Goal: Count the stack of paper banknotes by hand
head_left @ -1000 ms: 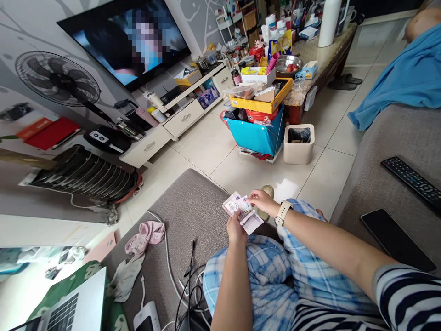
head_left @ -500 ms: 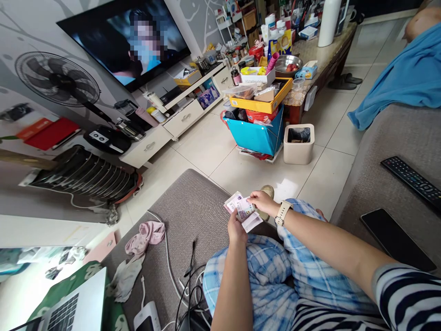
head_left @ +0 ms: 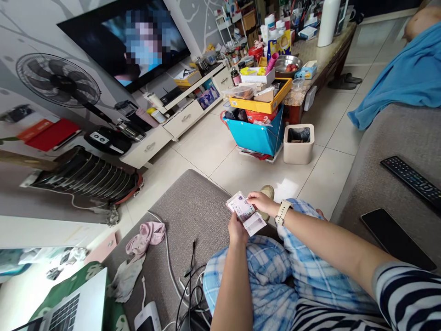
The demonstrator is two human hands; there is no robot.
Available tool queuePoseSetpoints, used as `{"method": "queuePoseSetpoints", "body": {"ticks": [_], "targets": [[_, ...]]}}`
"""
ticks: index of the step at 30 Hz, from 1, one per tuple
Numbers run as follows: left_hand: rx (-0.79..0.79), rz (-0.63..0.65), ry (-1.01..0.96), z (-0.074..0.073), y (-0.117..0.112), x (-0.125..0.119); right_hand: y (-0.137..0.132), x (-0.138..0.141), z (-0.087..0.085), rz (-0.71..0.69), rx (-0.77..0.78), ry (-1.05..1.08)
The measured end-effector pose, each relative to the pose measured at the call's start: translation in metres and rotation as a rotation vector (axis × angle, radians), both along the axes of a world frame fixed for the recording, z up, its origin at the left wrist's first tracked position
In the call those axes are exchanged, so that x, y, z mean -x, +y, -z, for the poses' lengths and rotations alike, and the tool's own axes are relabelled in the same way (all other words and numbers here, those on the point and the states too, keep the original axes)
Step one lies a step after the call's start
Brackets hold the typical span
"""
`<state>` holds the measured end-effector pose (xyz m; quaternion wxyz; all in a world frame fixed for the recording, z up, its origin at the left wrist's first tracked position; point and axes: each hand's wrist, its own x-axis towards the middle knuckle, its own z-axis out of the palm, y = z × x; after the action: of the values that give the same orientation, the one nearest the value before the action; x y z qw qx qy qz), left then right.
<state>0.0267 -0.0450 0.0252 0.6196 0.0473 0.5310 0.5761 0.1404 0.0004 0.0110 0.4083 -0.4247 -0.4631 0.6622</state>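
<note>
A small stack of pale purple banknotes (head_left: 242,208) is held between my two hands, above the sofa edge and in front of my knees. My left hand (head_left: 237,228) grips the stack from below, thumb on top. At the upper right edge, my right hand (head_left: 261,201) pinches the notes with its fingertips; a beige watch (head_left: 283,212) is on that wrist. One end of a note folds down towards me over the left fingers. How many notes there are I cannot tell.
On the grey sofa (head_left: 196,197) lie tangled cables (head_left: 189,285), a pink cloth (head_left: 146,236) and a laptop (head_left: 74,303). To my right are a black phone (head_left: 396,239) and a remote control (head_left: 409,181). A beige bin (head_left: 298,154) stands ahead beside a blue basket (head_left: 255,134).
The banknotes have shifted slightly in my hands; the purple face shows more and the folded-down end reaches further right. Both hands keep their hold and have barely moved.
</note>
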Motion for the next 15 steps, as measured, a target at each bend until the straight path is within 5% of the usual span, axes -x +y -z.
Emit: {"method": "queuePoseSetpoints", "body": {"ticks": [15], "targets": [[0.017,-0.062,0.043,0.011,0.002,0.008,-0.002,-0.001,-0.007,-0.024,0.008,0.028]]}}
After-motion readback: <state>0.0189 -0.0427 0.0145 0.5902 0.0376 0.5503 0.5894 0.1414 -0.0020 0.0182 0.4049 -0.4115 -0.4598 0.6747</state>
